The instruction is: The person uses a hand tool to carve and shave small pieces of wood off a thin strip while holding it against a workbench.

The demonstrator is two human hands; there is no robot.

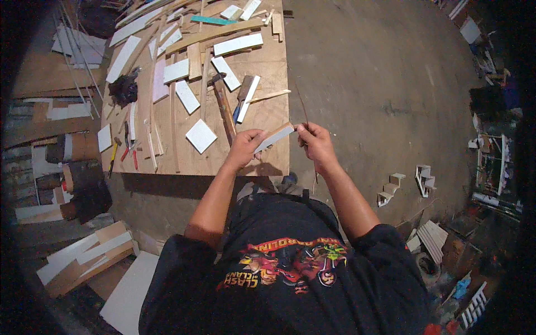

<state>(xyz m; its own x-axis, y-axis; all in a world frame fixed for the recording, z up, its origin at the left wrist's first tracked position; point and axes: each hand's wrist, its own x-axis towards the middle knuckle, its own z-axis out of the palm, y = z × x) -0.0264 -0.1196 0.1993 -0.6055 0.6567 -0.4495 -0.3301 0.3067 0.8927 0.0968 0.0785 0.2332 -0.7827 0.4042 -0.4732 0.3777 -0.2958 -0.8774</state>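
My left hand grips a small white-faced board piece with a brown wooden edge, held over the table's near right corner. At the far end of that piece, my right hand pinches a long thin brown strip, which sticks up above the fingers and hangs below them. Whether the strip touches the board is too small to tell. Left of the hands, a hammer with a wooden handle lies beside a white square piece. A blue-handled flat tool rests against a narrow white strip.
The wooden table carries several white boards, wood strips, a teal strip, a black bundle, red-handled pliers and a yellow-handled tool. Stepped white pieces stand on the floor at right. Board scraps lie at lower left.
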